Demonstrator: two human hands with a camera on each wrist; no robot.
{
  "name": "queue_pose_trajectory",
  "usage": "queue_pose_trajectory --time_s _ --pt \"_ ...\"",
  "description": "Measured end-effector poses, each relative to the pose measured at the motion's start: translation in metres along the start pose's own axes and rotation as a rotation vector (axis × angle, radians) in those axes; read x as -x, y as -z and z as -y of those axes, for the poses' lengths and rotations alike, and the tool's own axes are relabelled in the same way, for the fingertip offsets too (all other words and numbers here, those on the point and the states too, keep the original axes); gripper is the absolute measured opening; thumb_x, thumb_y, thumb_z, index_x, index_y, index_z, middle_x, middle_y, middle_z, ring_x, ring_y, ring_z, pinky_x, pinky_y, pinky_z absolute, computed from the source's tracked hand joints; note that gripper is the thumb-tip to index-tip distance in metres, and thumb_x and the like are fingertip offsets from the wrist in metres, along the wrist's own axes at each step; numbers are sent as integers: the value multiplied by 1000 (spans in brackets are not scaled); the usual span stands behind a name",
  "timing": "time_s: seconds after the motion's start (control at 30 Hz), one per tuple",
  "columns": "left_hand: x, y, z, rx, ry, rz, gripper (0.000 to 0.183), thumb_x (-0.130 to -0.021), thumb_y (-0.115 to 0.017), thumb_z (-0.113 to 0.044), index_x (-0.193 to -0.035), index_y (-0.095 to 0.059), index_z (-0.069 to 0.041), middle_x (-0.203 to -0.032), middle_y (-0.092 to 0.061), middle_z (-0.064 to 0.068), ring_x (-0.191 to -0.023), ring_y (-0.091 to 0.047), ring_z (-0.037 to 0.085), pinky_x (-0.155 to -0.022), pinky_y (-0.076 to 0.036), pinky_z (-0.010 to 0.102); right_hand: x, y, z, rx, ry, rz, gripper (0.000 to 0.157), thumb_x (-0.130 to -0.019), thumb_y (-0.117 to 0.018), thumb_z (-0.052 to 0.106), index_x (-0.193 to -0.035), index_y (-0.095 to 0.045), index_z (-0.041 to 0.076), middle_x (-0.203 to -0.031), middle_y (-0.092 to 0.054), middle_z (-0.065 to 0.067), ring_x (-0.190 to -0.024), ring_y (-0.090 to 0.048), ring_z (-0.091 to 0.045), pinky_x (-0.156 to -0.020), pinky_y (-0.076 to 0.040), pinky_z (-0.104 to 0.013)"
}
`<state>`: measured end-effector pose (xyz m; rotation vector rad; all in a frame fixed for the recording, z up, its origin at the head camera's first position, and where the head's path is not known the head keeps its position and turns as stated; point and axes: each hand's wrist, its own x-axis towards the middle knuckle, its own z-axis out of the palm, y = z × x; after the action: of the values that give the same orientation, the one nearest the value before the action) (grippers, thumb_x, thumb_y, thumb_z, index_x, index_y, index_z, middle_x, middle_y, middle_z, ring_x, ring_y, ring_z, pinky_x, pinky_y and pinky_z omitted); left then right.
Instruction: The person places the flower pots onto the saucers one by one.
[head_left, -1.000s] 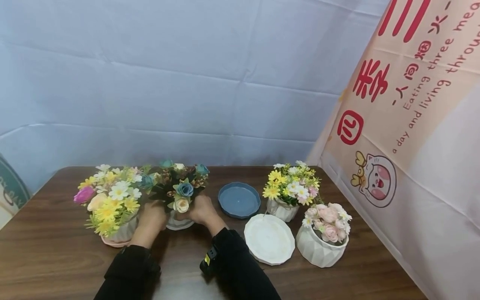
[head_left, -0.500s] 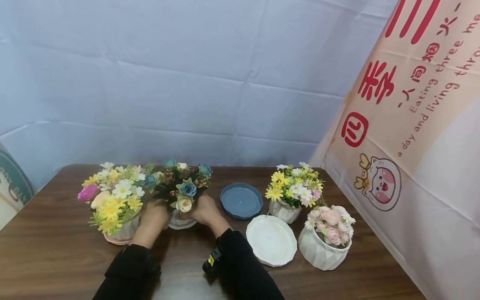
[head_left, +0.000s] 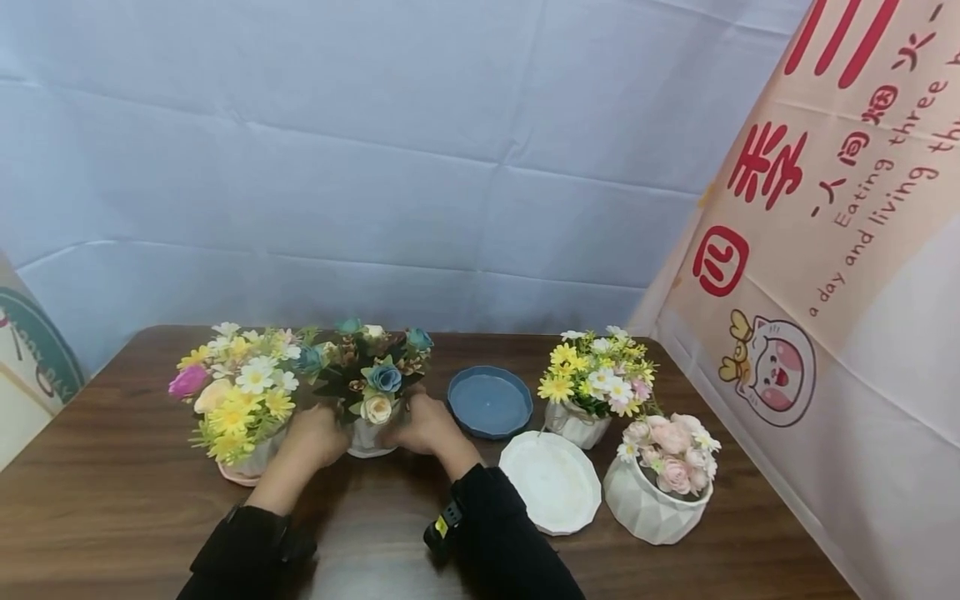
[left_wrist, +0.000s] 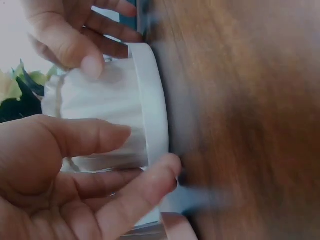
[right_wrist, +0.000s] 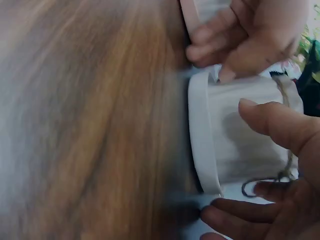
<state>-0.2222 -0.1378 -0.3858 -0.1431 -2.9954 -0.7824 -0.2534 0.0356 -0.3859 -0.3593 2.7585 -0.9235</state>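
A white pot [head_left: 367,435] with a bouquet of blue and cream flowers [head_left: 384,377] stands left of centre in the head view. Both wrist views show the pot upright in a white saucer [left_wrist: 155,105], with twine [right_wrist: 290,165] round its upper part. My left hand [head_left: 318,435] is at the pot's left side, thumb and fingers extended, a fingertip at the saucer's edge. On the other side, my right hand [head_left: 427,425] has its thumb and fingers spread loosely beside the pot. Contact between the thumbs and the pot is hard to tell.
Close on the left is a potted bouquet [head_left: 243,392] on a pink saucer [head_left: 238,477]. To the right lie a blue saucer [head_left: 491,402] and a white saucer [head_left: 551,483]. Beyond them stand a yellow-and-white potted bouquet [head_left: 596,375] and a pink rose pot [head_left: 658,504].
Both hands have loosened and drawn slightly apart from the pot. The pot stays in place, and the head view has shifted a little to the left.
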Motion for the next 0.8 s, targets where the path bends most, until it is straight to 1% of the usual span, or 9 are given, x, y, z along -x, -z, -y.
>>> queue_pose_trajectory --time_s 0.1,0.17,0.23,0.3,0.37,0.43,0.53,0.67,0.8 --pt "5 2 -2 8 12 22 18 -83 -52 -13 -85 -61 2 -94 -60 27 -87 -57 46 -72 -46 52 5 5 -5 -8 20 14 79 -74 -78 29 -137 -40 1 -123 -54 -16 -109 -53 -32 -81 -48 -41" --pt "8 4 -3 9 26 46 18 -79 -57 -13 -85 -60 4 -90 -60 26 -83 -58 41 -69 -47 50 8 8 -8 -5 15 28 77 -76 -77 29 -138 -39 2 -126 -52 -16 -113 -50 -33 -83 -47 -43" --pt "11 4 -3 -2 22 70 27 -75 -63 -13 -90 -60 9 -91 -60 27 -83 -59 40 -69 -47 49 12 10 -10 11 10 41 76 -77 -76 30 -138 -39 2 -128 -50 -16 -115 -49 -33 -84 -46 -44" --pt "14 5 -2 -22 2 97 40 -73 -68 -16 -99 -58 13 -95 -60 28 -88 -58 43 -72 -48 51 15 12 -11 44 4 50 76 -78 -75 32 -137 -39 2 -128 -49 -17 -116 -47 -35 -85 -46 -44" --pt "18 5 -1 -41 -31 124 54 -74 -71 -20 -111 -54 15 -102 -58 31 -96 -55 46 -78 -46 53 19 14 -12 80 2 58 74 -79 -75 32 -137 -40 2 -128 -50 -17 -116 -48 -34 -85 -46 -44" --pt "22 5 0 -63 -58 146 63 -75 -74 -23 -117 -51 16 -108 -55 34 -103 -50 50 -84 -43 56 22 16 -12 122 6 69 74 -79 -75 32 -137 -40 1 -127 -51 -18 -115 -48 -34 -85 -46 -43" --pt "26 7 1 -93 -84 186 70 -74 -76 -27 -123 -48 15 -114 -52 35 -108 -47 50 -87 -40 57 27 19 -10 196 19 98 73 -80 -74 33 -137 -41 2 -127 -52 -16 -116 -49 -32 -87 -45 -41" --pt "30 9 1 -128 -123 236 72 -71 -79 -30 -126 -50 7 -116 -50 33 -104 -51 45 -83 -44 55 35 23 -8 301 53 140 72 -79 -74 36 -137 -44 5 -127 -52 -13 -116 -49 -29 -89 -44 -38" --pt "36 10 -1 -155 -174 238 70 -69 -80 -30 -125 -53 3 -110 -53 26 -95 -56 38 -75 -48 51 42 27 -7 361 76 162 71 -78 -75 36 -136 -45 7 -126 -53 -11 -116 -49 -28 -89 -44 -39"
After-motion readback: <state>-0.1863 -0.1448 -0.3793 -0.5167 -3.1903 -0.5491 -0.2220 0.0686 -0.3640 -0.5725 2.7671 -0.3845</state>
